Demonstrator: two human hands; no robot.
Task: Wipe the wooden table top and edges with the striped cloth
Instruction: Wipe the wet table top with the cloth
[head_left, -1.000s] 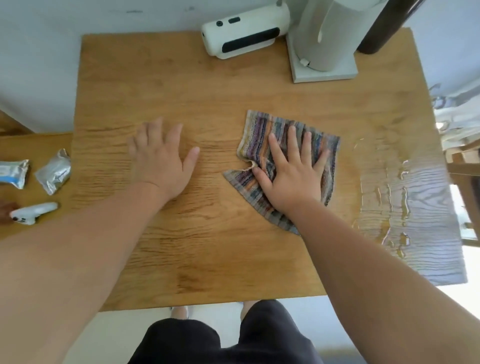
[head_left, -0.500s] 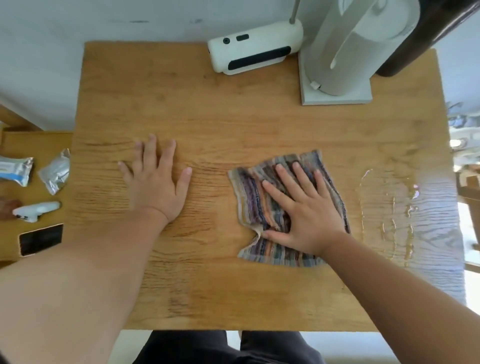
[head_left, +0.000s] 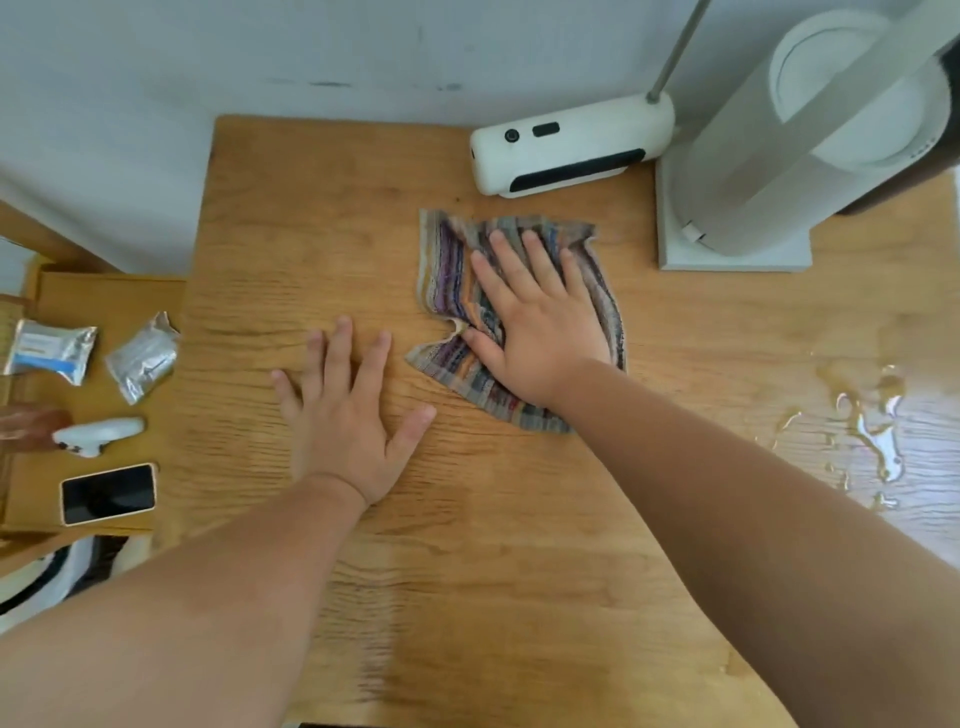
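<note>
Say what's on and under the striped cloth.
Right hand lies flat on the striped cloth, fingers spread. Wooden table shows around it; whatever is directly beneath is covered.

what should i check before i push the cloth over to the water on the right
1. Right hand flat on striped cloth: ok.
2. Left hand flat on wooden table, off the cloth: ok.
3. Cloth lying smooth: not ok, bunched by the thumb.
4. Bare wood between cloth and puddle: ok.
5. Puddle wiped up: not ok.
6. Edges wiped: cannot tell.
</note>
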